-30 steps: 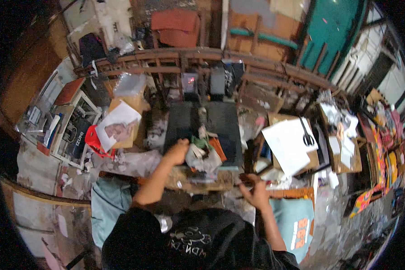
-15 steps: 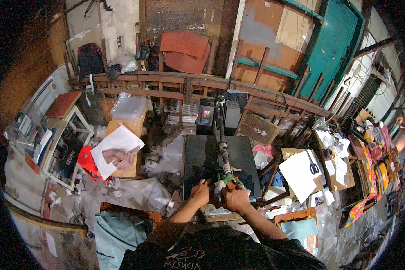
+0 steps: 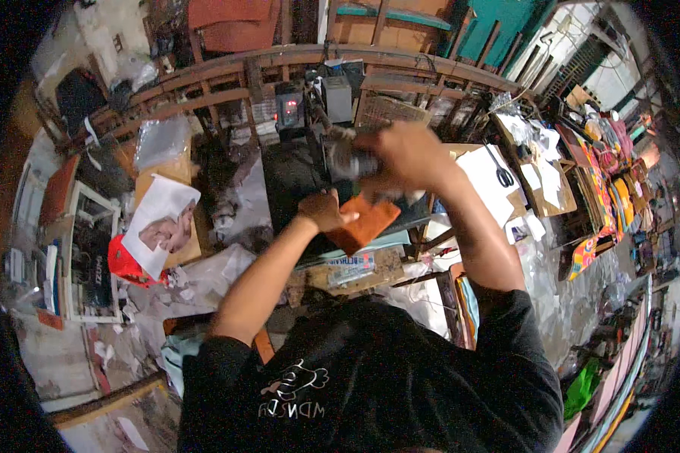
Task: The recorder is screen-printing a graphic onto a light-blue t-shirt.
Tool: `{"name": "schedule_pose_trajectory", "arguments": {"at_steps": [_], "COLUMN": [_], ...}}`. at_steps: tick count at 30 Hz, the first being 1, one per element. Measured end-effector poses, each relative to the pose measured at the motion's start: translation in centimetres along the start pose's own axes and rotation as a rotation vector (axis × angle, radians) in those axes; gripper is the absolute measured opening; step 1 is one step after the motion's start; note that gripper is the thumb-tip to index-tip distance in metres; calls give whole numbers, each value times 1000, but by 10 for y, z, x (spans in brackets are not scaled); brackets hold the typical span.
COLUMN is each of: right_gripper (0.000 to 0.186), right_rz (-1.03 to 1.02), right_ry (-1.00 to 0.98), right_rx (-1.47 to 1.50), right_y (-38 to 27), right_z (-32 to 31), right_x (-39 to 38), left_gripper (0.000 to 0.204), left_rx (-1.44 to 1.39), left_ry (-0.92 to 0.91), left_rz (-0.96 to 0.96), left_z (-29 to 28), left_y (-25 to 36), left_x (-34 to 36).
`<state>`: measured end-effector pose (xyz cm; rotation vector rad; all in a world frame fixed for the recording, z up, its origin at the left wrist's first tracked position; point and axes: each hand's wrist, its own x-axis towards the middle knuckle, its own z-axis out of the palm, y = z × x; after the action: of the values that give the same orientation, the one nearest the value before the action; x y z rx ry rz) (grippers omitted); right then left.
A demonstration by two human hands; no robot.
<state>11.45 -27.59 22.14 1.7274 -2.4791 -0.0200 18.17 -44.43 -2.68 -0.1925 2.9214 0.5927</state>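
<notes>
A black heat press [image 3: 285, 177] with a flat top stands in front of me, its long lever [image 3: 347, 157] wrapped near the end. My right hand [image 3: 414, 157], blurred by motion, is raised high and closed around the lever's end. Low at the front of the press, my left hand [image 3: 323, 211] pinches an orange cloth pad [image 3: 370, 225] by its left side, thumb on top. Pale blue fabric [image 3: 391, 241] shows under the pad at the front edge of the press. Whatever lies inside the press is hidden.
A control box with a red display [image 3: 290, 106] stands behind the press. To the left, a printed sheet [image 3: 159, 226] lies on a board over a red bundle. At right, scissors [image 3: 500, 167] rest on white paper [image 3: 480, 181]. A wooden bench [image 3: 310, 279] is nearest me.
My right hand has risen with the lever, away from the press top. My left hand has moved onto the orange pad. The view has tilted down and shifted right.
</notes>
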Motion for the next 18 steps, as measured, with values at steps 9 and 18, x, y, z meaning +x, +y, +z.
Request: {"name": "schedule_pose_trajectory", "arguments": {"at_steps": [9, 18], "right_gripper": [52, 38], "right_rz": [26, -88], "right_ry": [487, 743], "right_rx": [-2, 166], "right_y": [57, 55], "right_z": [-88, -91], "right_x": [84, 33], "left_gripper": [101, 87], "left_rx": [-16, 148], "left_ry": [-307, -282], "left_rz": [35, 47], "left_z": [-119, -182], "left_y": [24, 32], "left_x": [39, 79]}}
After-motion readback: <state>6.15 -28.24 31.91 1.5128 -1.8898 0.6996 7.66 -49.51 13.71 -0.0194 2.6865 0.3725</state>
